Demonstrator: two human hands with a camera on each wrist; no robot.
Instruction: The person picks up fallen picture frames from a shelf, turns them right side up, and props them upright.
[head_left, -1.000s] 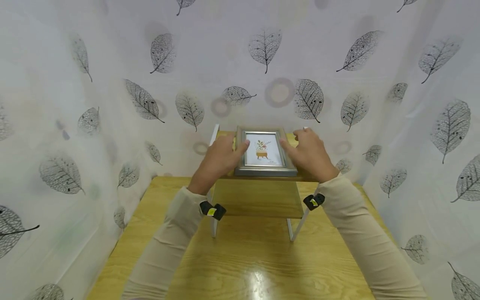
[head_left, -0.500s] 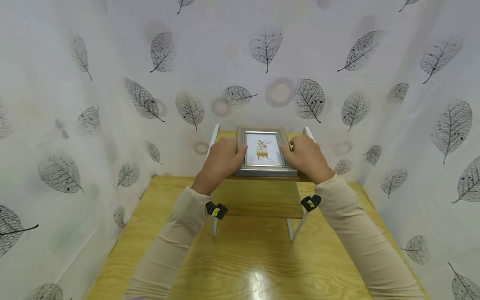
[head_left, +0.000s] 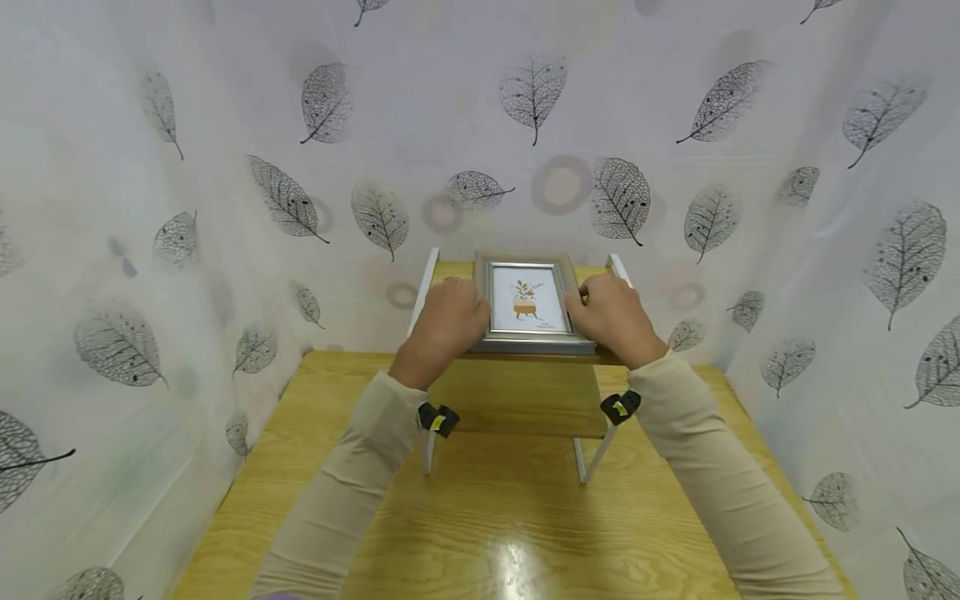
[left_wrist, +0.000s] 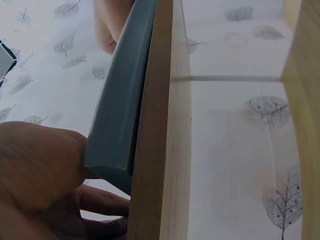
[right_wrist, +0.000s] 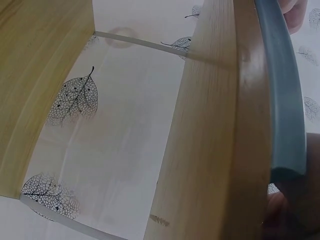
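Note:
A silver-grey picture frame with a potted-plant drawing lies face up on the upper board of a small two-tier wooden rack. My left hand grips the frame's left side, thumb along its edge. On the opposite side my right hand holds the frame with thumb and curled fingers. In the left wrist view the frame's blue-grey front side runs close along the board, with a narrow dark gap between them. The right wrist view shows that front side against the board edge, and my right fingers are mostly hidden behind it.
The rack has a lower board and white metal legs, and stands on a wood-grain table. A pale curtain printed with leaves surrounds the table at the back and sides.
My left thumb has drawn back from the picture toward the frame's left edge. The right hand has lowered slightly, its fingers curling in by the frame. The frame has hardly moved.

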